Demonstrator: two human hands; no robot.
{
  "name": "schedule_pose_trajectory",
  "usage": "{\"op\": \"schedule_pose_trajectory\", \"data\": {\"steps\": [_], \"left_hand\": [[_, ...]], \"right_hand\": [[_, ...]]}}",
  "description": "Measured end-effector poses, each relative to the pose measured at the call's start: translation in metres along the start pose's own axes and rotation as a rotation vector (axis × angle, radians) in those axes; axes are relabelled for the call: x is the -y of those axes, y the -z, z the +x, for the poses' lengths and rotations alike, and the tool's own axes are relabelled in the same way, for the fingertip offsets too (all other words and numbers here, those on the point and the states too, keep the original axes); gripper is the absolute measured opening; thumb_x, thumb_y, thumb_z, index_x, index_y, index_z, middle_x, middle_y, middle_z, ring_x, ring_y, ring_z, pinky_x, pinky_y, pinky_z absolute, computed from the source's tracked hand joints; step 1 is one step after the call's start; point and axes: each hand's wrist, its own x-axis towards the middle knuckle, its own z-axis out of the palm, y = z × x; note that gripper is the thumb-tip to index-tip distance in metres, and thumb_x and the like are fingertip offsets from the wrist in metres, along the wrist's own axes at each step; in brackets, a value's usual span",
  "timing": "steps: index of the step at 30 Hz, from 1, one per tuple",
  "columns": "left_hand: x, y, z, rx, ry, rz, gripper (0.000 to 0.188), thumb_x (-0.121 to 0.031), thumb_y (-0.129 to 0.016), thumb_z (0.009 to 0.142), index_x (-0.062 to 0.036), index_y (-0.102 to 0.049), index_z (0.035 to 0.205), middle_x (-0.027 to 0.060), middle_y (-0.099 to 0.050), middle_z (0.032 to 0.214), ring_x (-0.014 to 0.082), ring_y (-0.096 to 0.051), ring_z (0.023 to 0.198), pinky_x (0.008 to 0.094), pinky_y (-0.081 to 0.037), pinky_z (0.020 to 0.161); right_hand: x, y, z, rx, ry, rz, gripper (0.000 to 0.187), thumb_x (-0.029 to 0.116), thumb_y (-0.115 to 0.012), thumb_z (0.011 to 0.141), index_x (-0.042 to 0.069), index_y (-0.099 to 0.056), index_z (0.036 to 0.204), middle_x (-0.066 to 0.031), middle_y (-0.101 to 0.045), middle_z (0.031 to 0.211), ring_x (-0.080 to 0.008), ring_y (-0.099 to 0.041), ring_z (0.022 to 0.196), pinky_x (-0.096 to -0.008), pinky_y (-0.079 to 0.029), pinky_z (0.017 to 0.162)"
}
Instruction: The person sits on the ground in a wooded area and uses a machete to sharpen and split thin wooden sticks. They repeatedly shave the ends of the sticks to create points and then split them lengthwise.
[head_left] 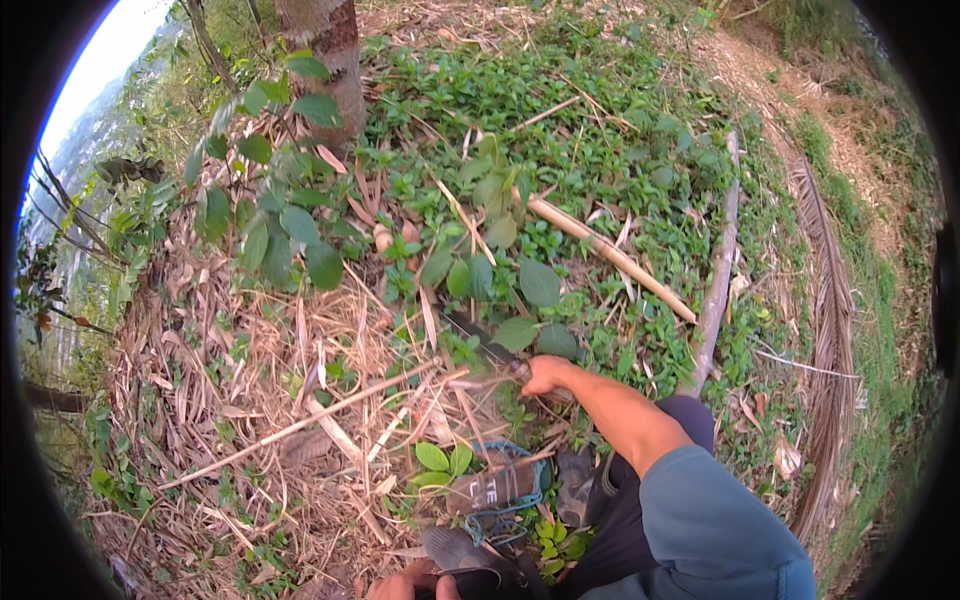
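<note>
My right hand (546,375), reaching out in front of my boots, is closed around the handle of a machete. The machete's dark blade (478,335) points up and to the left, low among the leaves and dry litter, its far end partly hidden by plants. At the lower edge of the view my left hand (408,582) shows only in part, with fingers curled against something dark that I cannot make out. Between the hands lies a brown bundle (492,490) with blue cord (535,490) around it. A leafy green sapling (520,290) stands just beyond the blade.
A tree trunk (330,70) rises at the far left-centre. A cut pale stick (610,250) and a grey branch (718,270) lie on green ground cover. A dry palm frond (828,330) is at the right. Dry leaves and thin stalks (300,425) cover the left; my grey boot (572,488) shows below.
</note>
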Motion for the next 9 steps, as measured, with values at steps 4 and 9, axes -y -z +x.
{"op": "schedule_pose_trajectory", "data": {"steps": [4,9], "left_hand": [[0.016,-0.023,0.043,0.003,0.179,0.066,0.018,-0.02,-0.071,0.088,-0.004,-0.066,0.094,0.0154,-0.069,0.075,0.0283,-0.068,0.067,0.04,-0.052,0.063],[0.016,-0.039,0.063,-0.055,0.116,0.19,0.017,-0.02,-0.069,0.085,-0.0052,-0.064,0.08,0.0113,-0.067,0.061,0.0346,-0.067,0.057,0.0445,-0.053,0.057]], "right_hand": [[-0.007,0.02,-0.015,-0.029,-0.113,0.212,0.058,0.037,-0.074,0.071,0.004,-0.068,0.118,-0.0197,-0.068,0.119,-0.0354,-0.065,0.111,-0.0423,-0.052,0.093],[0.029,0.124,-0.126,0.03,-0.263,0.127,0.044,0.031,-0.067,0.077,0.002,-0.072,0.109,-0.0187,-0.071,0.113,-0.0338,-0.069,0.106,-0.0427,-0.056,0.088]]}}
